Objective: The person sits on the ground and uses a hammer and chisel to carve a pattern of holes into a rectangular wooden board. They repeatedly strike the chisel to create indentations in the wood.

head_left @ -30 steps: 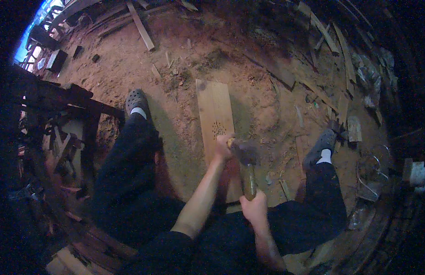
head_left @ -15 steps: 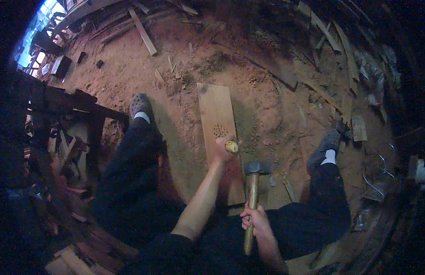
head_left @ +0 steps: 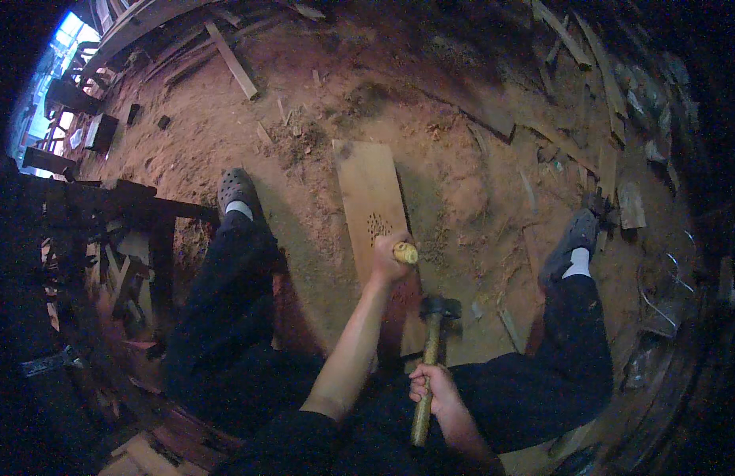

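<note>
A pale wooden board (head_left: 361,176) lies on the ground between my legs, with a cluster of small dark holes or marks. Over it, my left hand (head_left: 385,262) is closed on an upright tool, seen mostly as its round yellowish handle end (head_left: 406,253); my hand hides the lower part. Below and to the right, my right hand (head_left: 437,390) grips the wooden handle of a hammer (head_left: 440,307), whose dark metal head is raised toward the board's right side, short of the handle end.
Loose planks (head_left: 232,61) and scraps lie on reddish dirt (head_left: 169,151) at the back and right. A dark wooden frame (head_left: 177,207) stands at the left. My feet, in dark clogs (head_left: 236,189), flank the board; bent wire (head_left: 657,310) lies at the far right.
A second ago the hammer head was at the tool's end in my left hand; it has since come down and back toward me. My left hand stays closed on the tool over the board.
</note>
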A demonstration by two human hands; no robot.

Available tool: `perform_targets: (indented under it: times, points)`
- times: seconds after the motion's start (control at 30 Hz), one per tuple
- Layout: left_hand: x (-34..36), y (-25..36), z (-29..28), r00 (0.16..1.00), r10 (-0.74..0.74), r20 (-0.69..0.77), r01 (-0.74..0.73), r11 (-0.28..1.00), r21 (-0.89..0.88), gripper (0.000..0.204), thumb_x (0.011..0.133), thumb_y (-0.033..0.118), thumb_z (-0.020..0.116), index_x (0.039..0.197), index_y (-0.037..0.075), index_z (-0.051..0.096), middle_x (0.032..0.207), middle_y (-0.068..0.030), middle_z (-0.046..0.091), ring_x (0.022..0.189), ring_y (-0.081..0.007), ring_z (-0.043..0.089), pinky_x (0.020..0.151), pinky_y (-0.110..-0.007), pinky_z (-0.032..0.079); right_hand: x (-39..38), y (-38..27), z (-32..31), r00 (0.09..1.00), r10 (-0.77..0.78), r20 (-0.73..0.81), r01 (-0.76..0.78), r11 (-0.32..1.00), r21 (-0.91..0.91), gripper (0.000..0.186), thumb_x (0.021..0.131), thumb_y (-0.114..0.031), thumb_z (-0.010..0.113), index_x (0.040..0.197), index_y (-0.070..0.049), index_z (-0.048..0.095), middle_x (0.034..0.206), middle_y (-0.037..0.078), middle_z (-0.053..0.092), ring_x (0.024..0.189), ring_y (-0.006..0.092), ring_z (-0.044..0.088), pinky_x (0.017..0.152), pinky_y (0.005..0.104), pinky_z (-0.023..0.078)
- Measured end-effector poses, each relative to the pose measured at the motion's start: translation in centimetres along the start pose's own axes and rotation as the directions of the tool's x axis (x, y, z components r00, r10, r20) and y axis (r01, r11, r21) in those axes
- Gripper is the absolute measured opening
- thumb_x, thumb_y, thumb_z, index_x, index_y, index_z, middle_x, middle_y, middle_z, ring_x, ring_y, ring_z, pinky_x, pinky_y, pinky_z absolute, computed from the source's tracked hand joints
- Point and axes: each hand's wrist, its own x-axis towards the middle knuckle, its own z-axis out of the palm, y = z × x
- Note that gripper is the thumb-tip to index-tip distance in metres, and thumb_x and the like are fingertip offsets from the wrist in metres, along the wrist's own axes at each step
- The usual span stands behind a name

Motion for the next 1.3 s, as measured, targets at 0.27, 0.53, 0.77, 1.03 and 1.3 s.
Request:
perform_targets:
  times: [0.27,0.53,0.77,1.03,1.3]
  points:
    - [0.8,-0.3,0.6,0.999,-0.046,-0.017,0.044,0.995,-0.092,0.019,0.063,0.011,0.067,0.059,0.005,0.05,0.049,-0.0086,0.048,0.043,-0.0203,0.049,0.044,-0.029,0.038,0.2,0.1,-0.1,0.999,-0.021,0.048,0.02,0.999,0.033,0.017,0.067,-0.001,0.051,0.067,-0.01,0.037,0.05,-0.001,0.033,0.034,0.01,0.032,0.035,0.0282,0.03]
    - [-0.2,1.5,0.5,0.979,-0.2,-0.029,0.2,0.98,-0.015,0.022,0.068,0.016,0.067,0.06,0.005,0.049,0.051,-0.0092,0.048,0.046,-0.0202,0.049,0.045,-0.03,0.038,0.0,0.1,0.8,1.0,-0.007,-0.003,0.007,1.0,0.001,0.018,0.066,-0.001,0.051,0.062,-0.011,0.037,0.049,-0.001,0.034,0.034,0.0102,0.032,0.037,0.0281,0.031]
    - [-1.4,0.9,1.0,0.974,-0.156,-0.166,0.146,0.987,-0.068,0.022,0.069,0.017,0.067,0.06,0.007,0.05,0.052,-0.0079,0.05,0.046,-0.02,0.049,0.046,-0.031,0.04,0.6,0.5,0.5,1.0,0.007,-0.004,-0.007,1.0,0.001,0.019,0.066,-0.001,0.051,0.061,-0.011,0.036,0.05,-0.001,0.034,0.035,0.0111,0.032,0.037,0.0291,0.03]
    - [-0.9,0.9,1.0,0.989,-0.044,-0.141,0.044,0.999,-0.003,0.019,0.067,0.013,0.066,0.06,0.006,0.051,0.051,-0.0087,0.049,0.045,-0.0208,0.049,0.045,-0.031,0.039,1.1,0.7,0.2,0.999,0.031,-0.045,-0.03,1.0,0.006,0.019,0.067,-0.001,0.052,0.063,-0.012,0.036,0.05,-0.001,0.034,0.035,0.0117,0.032,0.038,0.0296,0.03]
    - [0.7,1.1,1.2,0.976,-0.187,-0.11,0.184,0.982,-0.03,0.017,0.065,0.013,0.064,0.059,0.005,0.051,0.052,-0.011,0.049,0.046,-0.0247,0.048,0.046,-0.031,0.038,1.5,0.8,-0.2,1.0,0.017,0.009,-0.017,1.0,0.025,0.019,0.067,0.0,0.052,0.069,-0.012,0.037,0.05,-0.001,0.034,0.035,0.0111,0.032,0.037,0.0292,0.03]
